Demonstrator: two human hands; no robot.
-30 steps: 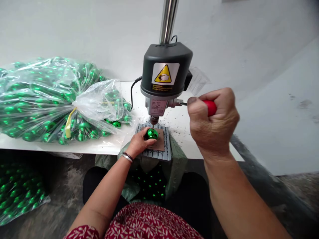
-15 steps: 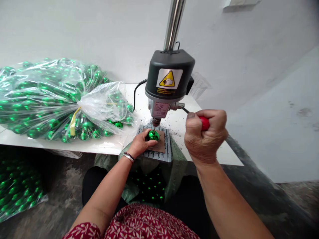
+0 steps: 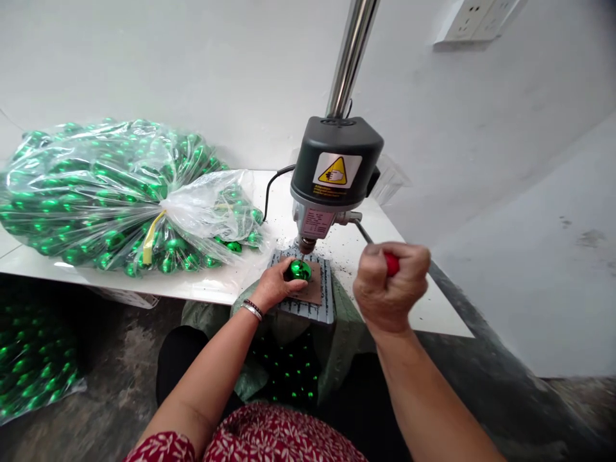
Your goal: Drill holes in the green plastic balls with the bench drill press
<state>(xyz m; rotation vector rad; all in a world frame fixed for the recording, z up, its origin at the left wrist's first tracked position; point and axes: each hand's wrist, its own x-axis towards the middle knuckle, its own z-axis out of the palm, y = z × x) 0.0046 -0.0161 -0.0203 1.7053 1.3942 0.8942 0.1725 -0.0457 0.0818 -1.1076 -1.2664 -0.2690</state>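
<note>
My left hand (image 3: 279, 283) grips a shiny green ball (image 3: 301, 270) from its left side, thumb in front and fingers behind. The ball rests on a brown board (image 3: 314, 290) lying on the slotted base (image 3: 328, 305) of a drill press (image 3: 339, 163). Right above the ball is the drill chuck (image 3: 307, 245); whether the bit is inside the ball I cannot tell. My right hand (image 3: 391, 285) is wrapped in a fist round the red knob (image 3: 392, 264) of the press lever (image 3: 363, 231).
A tied clear plastic bag of green balls (image 3: 96, 192) lies on the white table (image 3: 202, 292) at left. More balls fill a bag (image 3: 38, 359) on the floor and a green sack (image 3: 337, 346) below the press. Dark shavings surround the base. A wall socket (image 3: 474, 22) is upper right.
The view has shifted, so the press sits a little lower and further right. My right hand has come slightly lower with the lever. My left hand still holds the ball under the chuck.
</note>
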